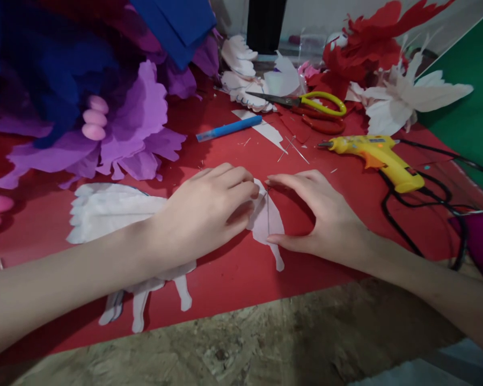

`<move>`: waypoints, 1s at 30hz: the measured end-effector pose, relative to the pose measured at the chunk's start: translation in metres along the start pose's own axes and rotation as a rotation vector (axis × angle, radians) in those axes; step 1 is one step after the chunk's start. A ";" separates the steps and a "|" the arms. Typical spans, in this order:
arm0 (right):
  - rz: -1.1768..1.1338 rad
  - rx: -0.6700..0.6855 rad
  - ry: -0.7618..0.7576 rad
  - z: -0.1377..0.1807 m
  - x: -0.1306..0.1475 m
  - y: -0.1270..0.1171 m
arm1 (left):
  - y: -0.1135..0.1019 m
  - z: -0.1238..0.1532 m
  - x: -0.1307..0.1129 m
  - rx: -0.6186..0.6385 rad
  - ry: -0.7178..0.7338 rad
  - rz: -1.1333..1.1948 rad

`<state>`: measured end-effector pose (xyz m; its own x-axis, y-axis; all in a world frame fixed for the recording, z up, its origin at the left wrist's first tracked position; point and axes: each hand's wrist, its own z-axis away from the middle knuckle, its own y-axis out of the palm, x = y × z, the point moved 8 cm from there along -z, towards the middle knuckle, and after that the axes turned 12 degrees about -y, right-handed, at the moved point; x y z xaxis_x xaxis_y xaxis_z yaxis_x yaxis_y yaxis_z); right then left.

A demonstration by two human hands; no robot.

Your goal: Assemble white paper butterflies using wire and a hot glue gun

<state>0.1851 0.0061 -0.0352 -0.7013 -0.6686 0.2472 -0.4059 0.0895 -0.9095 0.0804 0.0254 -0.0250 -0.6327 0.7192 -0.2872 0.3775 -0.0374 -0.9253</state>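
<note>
A white petal-shaped cutout (261, 214) with a narrow stem-like end lies on the red sheet (233, 289). A thin dark wire (268, 209) runs along its middle. My left hand (213, 209) is closed, its curled fingers on the cutout's left edge; the fingertips are partly hidden. My right hand (326, 209) is spread: the index finger touches near the wire's upper end and the thumb lies by its lower end. Beneath my left forearm is a stack of similar white cutouts (108, 214) with scalloped edges, partly covered.
Purple paper petals (140, 118) and pink egg-shaped pieces (94, 118) fill the left. Behind are a blue pen (229, 128), yellow-handled scissors (322, 103) and loose wires (298, 150). A yellow glue gun (378, 155) with a black cord (390, 214) lies right.
</note>
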 end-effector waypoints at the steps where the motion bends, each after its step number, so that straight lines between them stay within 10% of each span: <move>1: 0.004 0.002 0.004 0.000 0.000 0.000 | 0.000 -0.001 0.000 0.002 0.000 -0.001; 30: -0.059 0.077 -0.024 0.000 -0.004 0.001 | 0.002 -0.001 0.002 0.038 -0.018 0.014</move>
<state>0.1876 0.0087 -0.0368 -0.6629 -0.6888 0.2935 -0.3987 -0.0071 -0.9171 0.0807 0.0274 -0.0266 -0.6400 0.7056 -0.3042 0.3609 -0.0735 -0.9297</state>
